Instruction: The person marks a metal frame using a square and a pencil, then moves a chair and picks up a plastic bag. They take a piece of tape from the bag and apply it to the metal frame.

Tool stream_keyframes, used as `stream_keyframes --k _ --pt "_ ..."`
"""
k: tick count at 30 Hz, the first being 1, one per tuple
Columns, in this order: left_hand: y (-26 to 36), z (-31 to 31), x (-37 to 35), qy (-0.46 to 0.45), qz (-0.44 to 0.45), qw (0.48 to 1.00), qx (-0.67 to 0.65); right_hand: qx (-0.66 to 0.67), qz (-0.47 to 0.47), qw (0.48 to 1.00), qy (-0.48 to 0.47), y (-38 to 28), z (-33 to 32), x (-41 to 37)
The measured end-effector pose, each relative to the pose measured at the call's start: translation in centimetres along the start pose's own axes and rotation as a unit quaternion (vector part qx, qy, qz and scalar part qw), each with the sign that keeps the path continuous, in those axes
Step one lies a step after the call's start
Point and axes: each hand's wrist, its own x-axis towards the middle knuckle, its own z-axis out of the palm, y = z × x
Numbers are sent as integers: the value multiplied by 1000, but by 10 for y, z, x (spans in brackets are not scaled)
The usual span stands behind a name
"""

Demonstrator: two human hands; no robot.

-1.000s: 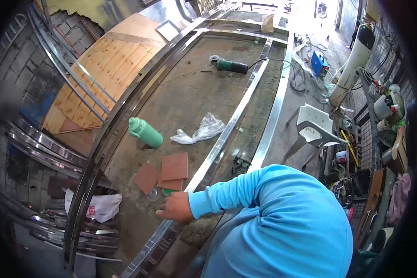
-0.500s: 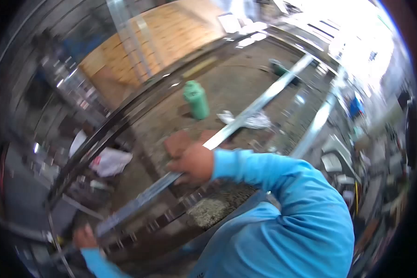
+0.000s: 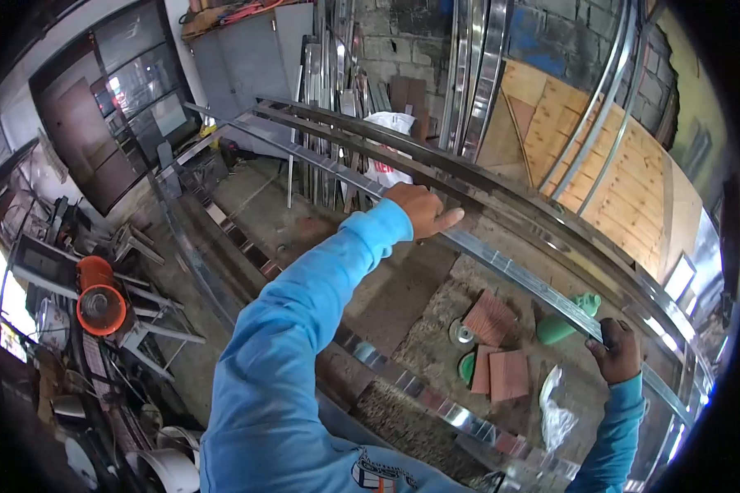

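Observation:
A long silver metal bar runs diagonally across the middle of the view, from upper left to lower right. My left hand is closed over it from above, the thumb pointing to the right. Farther along to the right, my right hand has its fingers wrapped round the same bar. Beyond the bar, dark metal rails stretch roughly alongside. Below it on the floor are reddish-brown tiles, crumpled clear plastic and a green bottle, partly hidden by the bar.
A lower rail with shiny sections crosses in front of me. Several metal lengths lean on the block wall beside a wooden panel. At left stand an orange cylindrical container and a white chair. A white bag sits behind the rails.
The view has swung to the left, bringing the door and cabinet into sight. Both hands remain on the metal bar; they now appear farther right in view.

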Motion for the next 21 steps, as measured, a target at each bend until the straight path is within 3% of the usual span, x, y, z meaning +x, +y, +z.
stream_keyframes --k 1,7,10,11,13,14,15,16,18,19,21 --pt "3 2 15 -27 -1 1000 -12 -3 41 999 -11 -1 -4 7" --pt "-16 55 91 -37 -23 999 -23 -32 22 999 -18 38 11 57" --pt "-28 75 112 2 -21 999 -41 -27 38 998 -42 44 16 81" --pt "-31 79 117 -26 -40 997 -64 -20 37 999 -32 48 22 87" --pt "-29 70 131 -94 -55 987 -114 -117 -53 992 10 86 47 98" --pt "-39 87 147 -100 -108 989 -30 -155 -157 973 67 112 64 109" --pt "-64 118 166 -101 -104 989 -38 -77 -62 994 -53 114 62 125" --pt "-59 114 171 -108 -48 989 83 -59 77 976 -195 106 53 144" --pt "-67 119 181 18 60 997 36 -112 46 978 -170 129 84 167" --pt "-73 122 184 81 112 990 -10 -155 95 953 -242 135 93 185" --pt "-101 134 157 88 73 986 -124 -146 133 959 -204 146 110 202"
